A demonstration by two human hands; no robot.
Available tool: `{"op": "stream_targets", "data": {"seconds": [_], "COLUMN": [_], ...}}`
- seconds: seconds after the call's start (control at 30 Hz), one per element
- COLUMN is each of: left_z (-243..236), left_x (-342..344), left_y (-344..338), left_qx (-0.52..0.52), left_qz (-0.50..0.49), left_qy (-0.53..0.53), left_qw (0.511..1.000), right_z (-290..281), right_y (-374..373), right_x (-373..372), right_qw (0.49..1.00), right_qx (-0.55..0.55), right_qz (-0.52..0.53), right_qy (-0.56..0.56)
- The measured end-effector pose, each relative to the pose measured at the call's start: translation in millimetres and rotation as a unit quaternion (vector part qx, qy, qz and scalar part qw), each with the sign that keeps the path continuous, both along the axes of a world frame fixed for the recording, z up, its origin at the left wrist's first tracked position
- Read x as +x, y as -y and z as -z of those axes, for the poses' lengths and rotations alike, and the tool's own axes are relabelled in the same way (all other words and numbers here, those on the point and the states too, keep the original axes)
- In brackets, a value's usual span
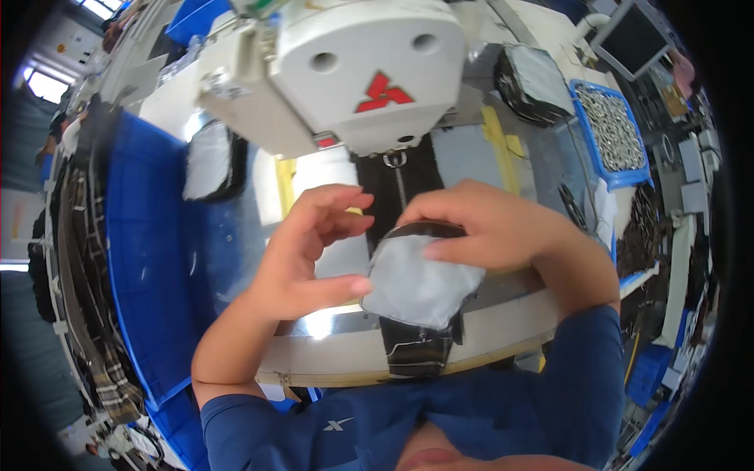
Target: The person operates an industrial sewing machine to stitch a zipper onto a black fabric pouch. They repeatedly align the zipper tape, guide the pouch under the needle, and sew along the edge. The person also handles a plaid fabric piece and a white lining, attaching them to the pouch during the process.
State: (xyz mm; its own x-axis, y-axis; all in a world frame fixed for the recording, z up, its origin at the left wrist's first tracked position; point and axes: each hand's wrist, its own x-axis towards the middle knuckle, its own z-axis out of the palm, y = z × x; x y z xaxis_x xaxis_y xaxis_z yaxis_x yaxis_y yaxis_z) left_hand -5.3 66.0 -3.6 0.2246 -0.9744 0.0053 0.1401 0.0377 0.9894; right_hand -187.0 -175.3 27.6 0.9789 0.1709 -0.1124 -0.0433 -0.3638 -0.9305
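Observation:
In my right hand [483,224] is a small stack of fabric pieces [420,279], pale grey on the top face and black along the edge. The thumb lies on the grey face and the fingers curl over the far edge. My left hand [314,255] is open beside the stack, fingers spread and curved, its thumb tip at the stack's left edge. A black fabric strip [422,179] with a zipper and a metal ring runs under the sewing machine head [369,71]. Below the stack, a black fabric end [418,357] hangs over the table's front edge.
Another grey-topped stack [210,161] stands left, beside a large blue bin [153,259]. At the back right are a further stack [538,78] and a blue basket [646,169] full of small metal parts. A monitor [632,39] stands behind. Yellow tape strips [499,149] mark the machine bed.

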Motion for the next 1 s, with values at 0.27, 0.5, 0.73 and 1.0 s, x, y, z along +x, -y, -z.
{"op": "stream_targets", "data": {"seconds": [0.27,0.5,0.73,1.0], "left_z": [49,38,48,44], "left_x": [-1,3,8,4], "left_y": [51,57,55,53], "left_qx": [0.043,0.002,-0.074,-0.064], "left_qz": [-0.125,-0.137,-0.162,-0.113], "left_qy": [0.215,0.369,0.481,0.406], "left_qw": [0.968,0.919,0.858,0.905], "right_z": [43,56,65,70], "right_y": [9,2,3,-2], "right_x": [7,10,14,14], "right_qw": [0.979,0.956,0.907,0.894], "right_qx": [-0.024,-0.136,-0.249,-0.278], "right_qz": [0.195,0.234,0.205,0.191], "right_qy": [0.051,0.116,0.27,0.295]}}
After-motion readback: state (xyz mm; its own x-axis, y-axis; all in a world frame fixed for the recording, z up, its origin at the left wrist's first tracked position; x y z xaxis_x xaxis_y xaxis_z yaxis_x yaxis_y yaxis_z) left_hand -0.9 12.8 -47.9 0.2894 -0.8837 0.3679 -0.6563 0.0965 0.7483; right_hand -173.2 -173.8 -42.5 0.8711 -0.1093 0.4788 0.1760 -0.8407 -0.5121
